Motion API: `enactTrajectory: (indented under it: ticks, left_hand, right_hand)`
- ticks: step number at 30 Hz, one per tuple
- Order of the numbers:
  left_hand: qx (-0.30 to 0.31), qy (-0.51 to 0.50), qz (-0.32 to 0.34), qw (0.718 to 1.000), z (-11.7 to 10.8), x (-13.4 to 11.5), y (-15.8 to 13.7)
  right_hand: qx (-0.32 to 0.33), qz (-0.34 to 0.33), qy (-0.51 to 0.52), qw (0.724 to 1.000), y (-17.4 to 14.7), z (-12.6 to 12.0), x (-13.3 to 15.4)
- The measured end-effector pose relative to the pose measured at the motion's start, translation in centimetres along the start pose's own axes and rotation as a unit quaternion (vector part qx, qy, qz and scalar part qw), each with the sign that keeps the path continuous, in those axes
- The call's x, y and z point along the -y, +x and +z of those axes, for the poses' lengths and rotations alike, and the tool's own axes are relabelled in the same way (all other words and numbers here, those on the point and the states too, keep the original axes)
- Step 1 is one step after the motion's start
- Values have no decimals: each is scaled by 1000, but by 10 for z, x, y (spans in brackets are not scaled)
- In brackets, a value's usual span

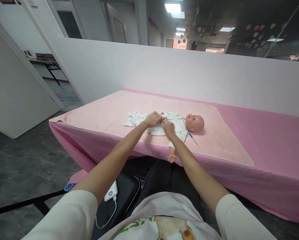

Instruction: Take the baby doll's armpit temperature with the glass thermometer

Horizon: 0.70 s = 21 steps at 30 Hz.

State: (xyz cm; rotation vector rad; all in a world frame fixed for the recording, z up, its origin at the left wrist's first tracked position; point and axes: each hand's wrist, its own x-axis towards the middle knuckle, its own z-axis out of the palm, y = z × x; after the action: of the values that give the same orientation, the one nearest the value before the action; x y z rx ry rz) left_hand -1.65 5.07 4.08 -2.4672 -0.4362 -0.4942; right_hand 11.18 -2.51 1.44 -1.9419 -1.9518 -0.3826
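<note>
Head view: the doll point(194, 123) lies on the counter point(269, 143), near arm point(172, 155) sleeved in its suit point(179, 124). Left hand point(153, 119) and right hand point(168, 127) pinch the suit's front with curled fingers; whether it is closed, I cannot tell.

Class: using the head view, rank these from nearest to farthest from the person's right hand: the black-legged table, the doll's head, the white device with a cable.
From the right hand:
1. Doll's head: nearest, just to its right.
2. White device: lower left, beside the person's lap.
3. Black-legged table: farthest, upper left, beyond the doorway.
</note>
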Motion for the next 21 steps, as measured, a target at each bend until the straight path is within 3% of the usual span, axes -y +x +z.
enactTrajectory:
  ticks: [9,16,18,21]
  left_hand:
    - [33,23,72,997,-3,7,3]
    - [79,40,55,995,-10,13,0]
    - [83,42,33,995,-14,13,3]
    - [79,35,-25,996,-18,9,12]
  right_hand:
    - [-6,34,13,999,2,-4,-3]
    - [-35,46,61,996,1,-10,-1]
    - [-74,108,142,981,-1,-14,0]
    - [-148,231,281,920,-7,-23,-2]
